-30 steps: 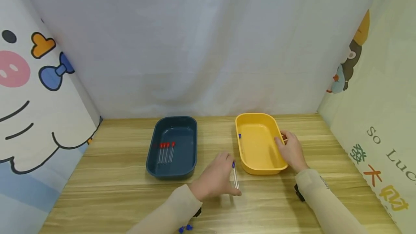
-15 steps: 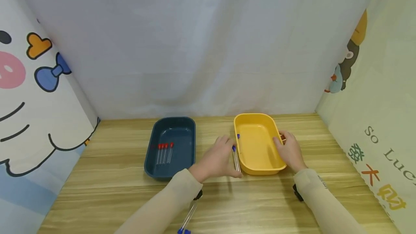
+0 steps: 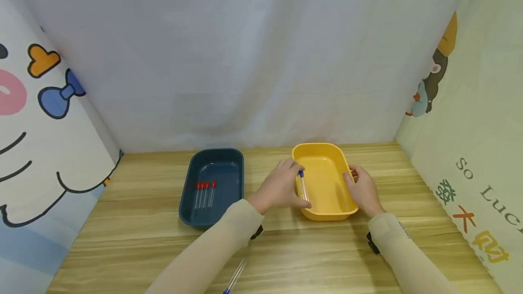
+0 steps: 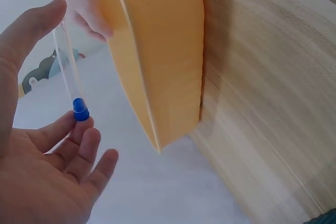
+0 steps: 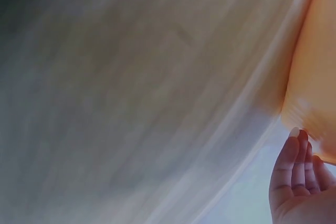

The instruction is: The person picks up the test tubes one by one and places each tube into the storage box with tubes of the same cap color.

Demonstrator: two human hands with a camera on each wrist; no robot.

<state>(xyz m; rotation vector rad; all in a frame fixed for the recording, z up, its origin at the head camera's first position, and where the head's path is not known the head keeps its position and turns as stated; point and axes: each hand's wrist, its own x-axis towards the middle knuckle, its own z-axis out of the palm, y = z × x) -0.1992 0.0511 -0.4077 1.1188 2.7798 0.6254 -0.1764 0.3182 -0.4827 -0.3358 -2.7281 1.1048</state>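
Observation:
Between thumb and fingertips, my left hand (image 3: pixel 282 185) pinches a clear test tube (image 3: pixel 303 187) with a blue cap (image 4: pixel 80 109). The tube is lengthwise between thumb and fingers, over the left rim of a yellow bin (image 3: pixel 327 216). At the bin's right side, my right hand (image 3: pixel 363 189) holds the rim, its thumb on the inner side and fingers (image 5: pixel 300 166) against the outer wall. The bin's left inner edge is partly hidden behind my left hand.
A dark blue bin (image 3: pixel 211 219) with several red-capped tubes (image 3: pixel 205 196) stands left of the yellow one. Clear blue-capped tubes (image 3: pixel 236 276) lie on the wooden table near the front, partly cut off. Curtains hang at the back and sides.
My left hand has moved forward and right with the tube, from the table in front of the bin to over its left rim. The right hand keeps its place on the bin.

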